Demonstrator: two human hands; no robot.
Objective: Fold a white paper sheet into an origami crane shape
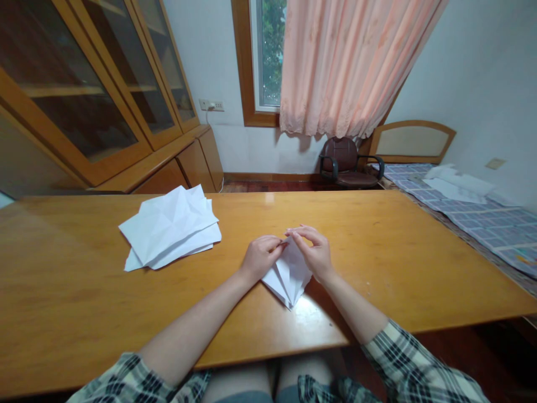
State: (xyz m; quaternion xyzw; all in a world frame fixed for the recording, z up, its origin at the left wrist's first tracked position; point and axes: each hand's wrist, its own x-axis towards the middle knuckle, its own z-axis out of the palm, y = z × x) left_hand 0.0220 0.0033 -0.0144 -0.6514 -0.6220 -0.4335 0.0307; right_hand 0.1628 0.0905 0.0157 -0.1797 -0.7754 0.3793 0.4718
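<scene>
A: How does the folded paper (pixel 289 274) seem likely to handle?

B: Very light, I'd judge, limp across single panels and stiffer where layers stack up. It probably creases or tears if squeezed hard, so a light pinch on a layered edge or tip suits it best

A: Where is it on the table (pixel 419 268)?

B: Close to the near edge, between the hands, one point aimed at that edge. Whether it rests on the wood or hangs just above, I can't tell

A: And the fingers?

B: The left hand (pixel 260 258) has thumb and forefinger closed on the upper tip. The right hand (pixel 314 254) pinches there too, thumb against fingertips, its palm arched beside the right side. The rest of the paper fans out below both pinches, towards the near edge
</scene>
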